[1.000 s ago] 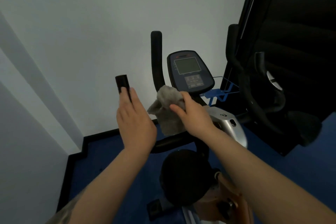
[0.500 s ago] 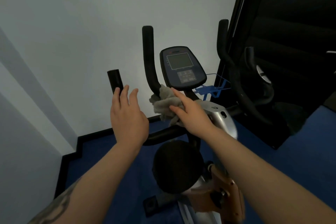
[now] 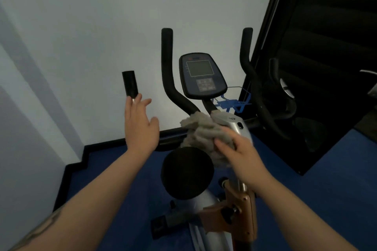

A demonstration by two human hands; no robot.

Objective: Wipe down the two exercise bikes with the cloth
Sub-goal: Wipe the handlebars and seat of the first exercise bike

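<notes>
An exercise bike stands in front of me, with a dark blue console [image 3: 202, 76], black curved handlebars [image 3: 168, 63] and a silver frame cover [image 3: 236, 123]. My right hand [image 3: 239, 154] presses a crumpled grey cloth [image 3: 201, 131] against the bike's stem, just below the console and left of the silver cover. My left hand [image 3: 140, 126] hovers open, fingers spread, just below the black grip end [image 3: 130, 83] of the left handlebar, holding nothing. The round black seat [image 3: 186, 173] sits below the cloth.
A blue bottle cage [image 3: 230, 105] sticks out right of the console. A large black machine [image 3: 318, 67] stands close on the right. A white wall is behind, with black skirting [image 3: 102, 145] and blue floor [image 3: 306, 195]. The orange seat-post bracket [image 3: 234, 208] is near my right forearm.
My right hand has slid the cloth down from the console's lower edge onto the stem beside the silver cover. My left hand has let go of the left grip and opened.
</notes>
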